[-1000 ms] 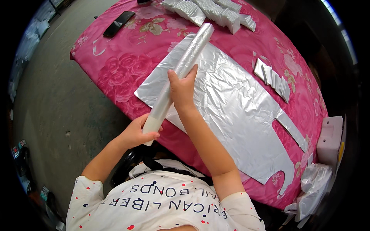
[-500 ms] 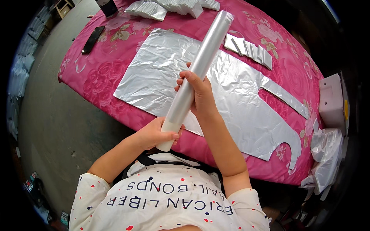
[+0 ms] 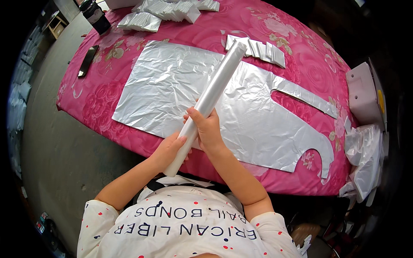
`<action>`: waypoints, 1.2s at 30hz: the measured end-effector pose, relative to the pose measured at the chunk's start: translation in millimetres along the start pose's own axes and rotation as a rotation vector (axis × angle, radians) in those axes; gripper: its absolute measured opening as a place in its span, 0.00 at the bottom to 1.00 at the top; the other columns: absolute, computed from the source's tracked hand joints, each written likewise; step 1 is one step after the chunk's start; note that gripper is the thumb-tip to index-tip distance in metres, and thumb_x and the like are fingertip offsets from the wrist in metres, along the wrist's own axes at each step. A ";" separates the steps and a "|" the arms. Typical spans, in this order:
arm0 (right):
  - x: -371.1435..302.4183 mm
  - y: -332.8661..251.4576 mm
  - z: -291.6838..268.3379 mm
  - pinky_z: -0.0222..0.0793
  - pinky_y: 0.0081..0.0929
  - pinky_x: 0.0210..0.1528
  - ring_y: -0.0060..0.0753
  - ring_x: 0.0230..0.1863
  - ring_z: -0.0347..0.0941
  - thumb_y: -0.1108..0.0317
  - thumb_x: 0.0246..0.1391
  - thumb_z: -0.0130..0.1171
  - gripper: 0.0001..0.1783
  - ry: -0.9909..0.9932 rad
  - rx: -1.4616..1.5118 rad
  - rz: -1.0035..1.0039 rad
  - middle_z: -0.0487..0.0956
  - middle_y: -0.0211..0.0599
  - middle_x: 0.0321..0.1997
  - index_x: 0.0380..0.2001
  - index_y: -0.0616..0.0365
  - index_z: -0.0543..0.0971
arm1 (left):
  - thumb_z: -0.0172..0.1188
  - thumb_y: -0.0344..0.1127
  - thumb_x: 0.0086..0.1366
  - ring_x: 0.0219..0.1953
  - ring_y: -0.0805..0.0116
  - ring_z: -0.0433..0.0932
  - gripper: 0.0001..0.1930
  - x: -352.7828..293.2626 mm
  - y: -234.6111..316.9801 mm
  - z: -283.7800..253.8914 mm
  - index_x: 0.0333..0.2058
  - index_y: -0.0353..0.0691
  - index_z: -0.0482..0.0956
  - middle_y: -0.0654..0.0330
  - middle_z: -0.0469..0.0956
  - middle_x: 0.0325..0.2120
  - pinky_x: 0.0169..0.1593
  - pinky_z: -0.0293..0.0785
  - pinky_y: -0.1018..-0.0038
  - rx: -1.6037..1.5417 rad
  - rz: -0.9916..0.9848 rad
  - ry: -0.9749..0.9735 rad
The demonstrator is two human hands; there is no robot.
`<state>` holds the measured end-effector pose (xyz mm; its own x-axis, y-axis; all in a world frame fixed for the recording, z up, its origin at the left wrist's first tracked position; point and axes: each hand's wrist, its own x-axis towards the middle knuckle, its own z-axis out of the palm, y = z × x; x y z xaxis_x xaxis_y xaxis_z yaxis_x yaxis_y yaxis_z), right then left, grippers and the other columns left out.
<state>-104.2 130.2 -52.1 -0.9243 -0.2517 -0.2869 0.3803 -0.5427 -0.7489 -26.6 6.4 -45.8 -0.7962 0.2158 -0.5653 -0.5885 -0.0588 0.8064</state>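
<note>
Silvery, wrinkled plastic lies before us as a flat sheet (image 3: 254,116) with curved cut-outs at its right end, spread on a pink floral tablecloth (image 3: 92,105). Over it we hold a long, pale roll (image 3: 220,79) at a slant, its near end by our white shirt (image 3: 172,215) and its far end up and to the right. Our left hand (image 3: 168,151) is curled around the roll's lower part; our right hand (image 3: 207,128) wraps it just higher, thumb along the upper side. Beyond the sheet we see a row of folded packets (image 3: 262,51).
</note>
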 end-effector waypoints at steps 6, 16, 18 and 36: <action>41.2 -47.4 -55.3 0.74 0.27 0.38 0.31 0.36 0.73 0.67 0.48 0.62 0.27 0.156 0.138 -0.010 0.72 0.39 0.38 0.48 0.63 0.62 | 0.46 0.46 0.66 0.23 0.73 0.72 0.16 -19.1 -2.2 -22.4 0.41 0.37 0.68 0.61 0.72 0.25 0.28 0.72 0.76 -0.068 -0.352 -0.204; 49.8 -124.3 -115.8 0.58 0.12 0.28 0.12 0.26 0.64 0.60 0.51 0.57 0.10 0.184 -0.751 -0.006 0.74 0.24 0.25 0.31 0.56 0.76 | 0.54 0.42 0.63 0.26 0.76 0.71 0.15 -40.3 -17.4 -30.9 0.41 0.37 0.69 0.63 0.71 0.25 0.31 0.72 0.78 0.092 -0.392 -0.221; 45.1 -129.5 -112.5 0.57 0.12 0.26 0.11 0.22 0.63 0.60 0.51 0.57 0.10 0.115 -0.813 0.105 0.73 0.21 0.22 0.28 0.55 0.77 | 0.54 0.42 0.63 0.26 0.76 0.71 0.15 -40.6 -17.5 -30.3 0.41 0.37 0.69 0.64 0.72 0.25 0.31 0.72 0.78 0.098 -0.388 -0.216; 66.7 -161.4 -186.1 0.65 0.13 0.25 0.14 0.22 0.67 0.68 0.54 0.56 0.09 0.296 -0.838 -0.183 0.74 0.26 0.22 0.31 0.64 0.76 | 0.57 0.42 0.60 0.32 0.74 0.74 0.20 -52.7 -23.3 -49.3 0.45 0.33 0.69 0.60 0.75 0.30 0.39 0.73 0.74 0.246 -0.441 -0.283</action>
<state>-233.3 350.1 -61.5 -0.9825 0.0603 -0.1760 0.1854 0.2357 -0.9540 22.1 -51.6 -43.3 -0.3946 0.4227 -0.8158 -0.7790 0.3170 0.5410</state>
